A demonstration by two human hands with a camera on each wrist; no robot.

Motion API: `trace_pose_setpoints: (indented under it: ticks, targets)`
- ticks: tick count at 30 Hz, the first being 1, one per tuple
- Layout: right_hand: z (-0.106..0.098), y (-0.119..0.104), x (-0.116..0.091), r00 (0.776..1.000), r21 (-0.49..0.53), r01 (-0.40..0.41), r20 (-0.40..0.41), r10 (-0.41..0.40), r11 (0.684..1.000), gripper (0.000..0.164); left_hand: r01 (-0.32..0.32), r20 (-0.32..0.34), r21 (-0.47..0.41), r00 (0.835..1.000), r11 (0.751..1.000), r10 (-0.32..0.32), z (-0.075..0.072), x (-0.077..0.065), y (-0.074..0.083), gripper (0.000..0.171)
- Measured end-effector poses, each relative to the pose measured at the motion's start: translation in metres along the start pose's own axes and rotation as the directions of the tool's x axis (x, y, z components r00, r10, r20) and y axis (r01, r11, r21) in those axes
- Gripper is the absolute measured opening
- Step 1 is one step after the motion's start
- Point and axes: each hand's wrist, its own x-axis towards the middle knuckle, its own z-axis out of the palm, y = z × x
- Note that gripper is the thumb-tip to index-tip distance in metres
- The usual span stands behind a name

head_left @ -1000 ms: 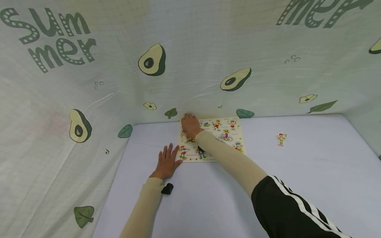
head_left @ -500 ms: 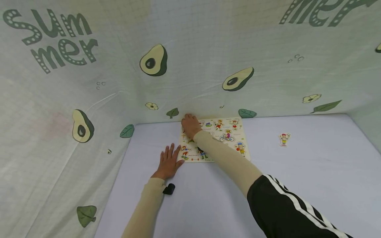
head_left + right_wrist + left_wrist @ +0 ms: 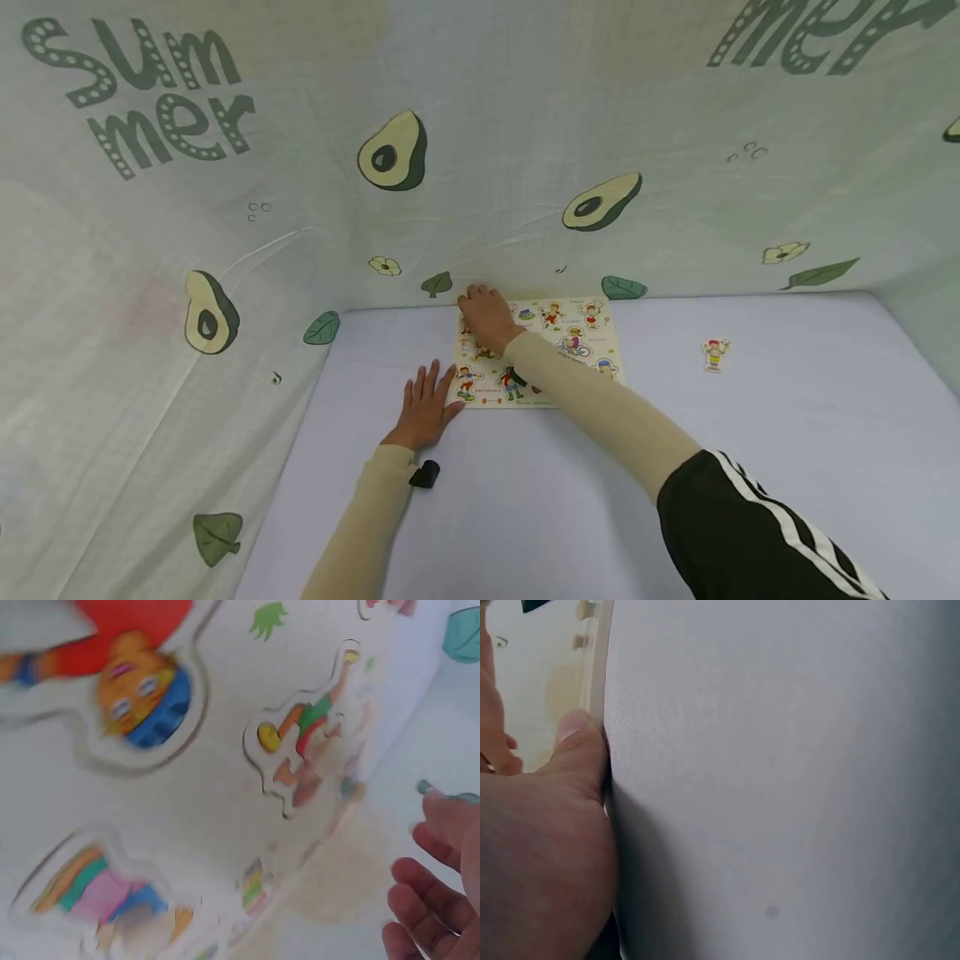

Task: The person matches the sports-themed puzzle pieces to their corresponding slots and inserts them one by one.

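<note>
A cream puzzle board (image 3: 540,402) with cartoon sports figures lies near the back of the table. My left hand (image 3: 422,414) rests beside its left edge, fingers spread and straight. In the left wrist view the thumb (image 3: 577,746) touches the board's edge. My right hand (image 3: 489,318) is over the far left corner and covers the figures there. In the right wrist view its fingers (image 3: 416,900) bend loosely beyond the pictures, with no piece visible in them. A figure in a blue cap (image 3: 142,697) shows large in that view.
A loose figure piece (image 3: 716,354) lies apart on the right side of the white table (image 3: 787,467). A cloth (image 3: 495,125) printed with avocados and leaves rises behind and at the left of the table.
My right wrist and forearm have shifted slightly to the right, uncovering a bit more of the board's left part. The left hand stays put. The whole view has drifted slightly.
</note>
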Motion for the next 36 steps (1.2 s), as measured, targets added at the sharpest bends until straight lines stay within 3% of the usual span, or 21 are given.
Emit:
trace_pose_setpoints:
  ticks: [4,9,20,28,36]
  targets:
    - [-0.01,0.006,-0.021,0.994,0.09,0.04,-0.108,-0.03,0.995,0.029,0.015,0.019,0.004,1.0,1.0,-0.015,-0.001,0.0,0.002,0.072]
    - [-0.021,0.017,-0.05,0.98,0.11,0.059,-0.194,-0.036,0.992,0.032,0.025,0.048,0.008,0.999,1.0,-0.026,-0.006,-0.001,0.005,0.072]
    - [-0.033,0.046,-0.115,0.975,0.147,-0.021,-0.214,0.053,0.989,0.034,0.028,0.055,0.003,0.998,1.0,-0.028,-0.004,0.0,0.003,0.074]
    - [-0.028,0.079,-0.168,0.975,0.19,-0.141,-0.146,0.17,0.972,0.036,0.023,0.052,-0.027,0.998,0.999,-0.021,-0.006,-0.001,0.005,0.073]
    - [-0.022,0.128,-0.223,0.939,0.228,-0.294,-0.111,0.325,0.928,0.037,0.005,0.065,-0.001,0.998,1.0,-0.005,-0.004,0.001,0.002,0.073]
